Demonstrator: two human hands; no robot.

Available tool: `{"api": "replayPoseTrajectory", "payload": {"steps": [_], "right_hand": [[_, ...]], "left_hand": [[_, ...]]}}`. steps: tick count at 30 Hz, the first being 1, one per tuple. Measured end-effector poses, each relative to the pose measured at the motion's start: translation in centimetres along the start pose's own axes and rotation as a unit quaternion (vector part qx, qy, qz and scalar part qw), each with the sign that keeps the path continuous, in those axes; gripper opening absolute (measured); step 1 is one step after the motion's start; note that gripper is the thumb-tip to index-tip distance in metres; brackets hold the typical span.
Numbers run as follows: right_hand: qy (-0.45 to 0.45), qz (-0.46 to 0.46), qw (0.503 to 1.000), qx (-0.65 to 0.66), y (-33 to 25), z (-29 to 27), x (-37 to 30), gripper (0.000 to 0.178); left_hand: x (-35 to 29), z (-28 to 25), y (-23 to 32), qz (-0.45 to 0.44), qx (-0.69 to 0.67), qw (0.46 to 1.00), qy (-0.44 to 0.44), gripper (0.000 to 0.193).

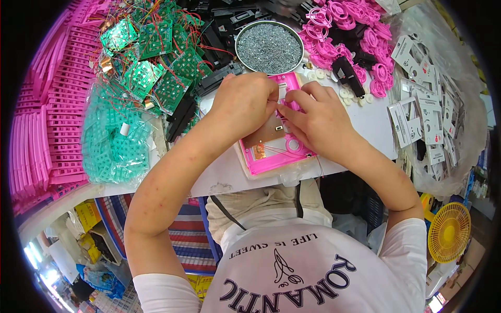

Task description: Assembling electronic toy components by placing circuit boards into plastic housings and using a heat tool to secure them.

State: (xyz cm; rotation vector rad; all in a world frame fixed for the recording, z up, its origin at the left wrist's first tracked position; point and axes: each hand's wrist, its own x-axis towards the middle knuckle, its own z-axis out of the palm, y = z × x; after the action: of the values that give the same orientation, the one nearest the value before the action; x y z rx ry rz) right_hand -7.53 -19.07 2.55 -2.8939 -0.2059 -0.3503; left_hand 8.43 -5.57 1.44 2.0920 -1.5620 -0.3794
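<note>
Noting left hand [244, 101] and right hand [322, 119] equally near, fingers curled over the pink casing [271, 163], long axis pointing away; grip we cannot tell.

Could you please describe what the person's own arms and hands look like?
The left hand and right hand are ungloved, with bare wrists and forearms. Short white sleeves cover the upper arms, part of a white shirt printed with dark lettering and a small line drawing.

Fingers [300, 99] hide part of the pink casing [271, 162] and anything pinched between them.
</note>
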Motion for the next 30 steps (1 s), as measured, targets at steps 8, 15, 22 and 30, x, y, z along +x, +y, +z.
{"api": "replayPoseTrajectory", "payload": {"steps": [8,15,22,30], "right_hand": [[0.035,-0.006,0.999,0.026,0.1,0.9,-0.2,0.026],[0.023,0.032,0.999,0.029,-0.6,1.5,-1.0,0.04],[-0.049,0.066,0.997,-0.013,-2.1,0.5,-0.3,0.051],[-0.051,0.092,0.994,-0.01,-2.2,0.8,-0.3,0.049]], "left_hand": [[3.7,-0.7,0.9,-0.046,0.134,0.983,-0.12,0.011],[3.2,-1.3,-0.2,0.135,0.157,0.969,-0.138,0.013],[2.6,-0.5,1.0,0.116,0.196,0.965,-0.126,0.016],[-2.1,0.3,0.8,0.004,-0.01,0.976,0.22,0.013]]}}
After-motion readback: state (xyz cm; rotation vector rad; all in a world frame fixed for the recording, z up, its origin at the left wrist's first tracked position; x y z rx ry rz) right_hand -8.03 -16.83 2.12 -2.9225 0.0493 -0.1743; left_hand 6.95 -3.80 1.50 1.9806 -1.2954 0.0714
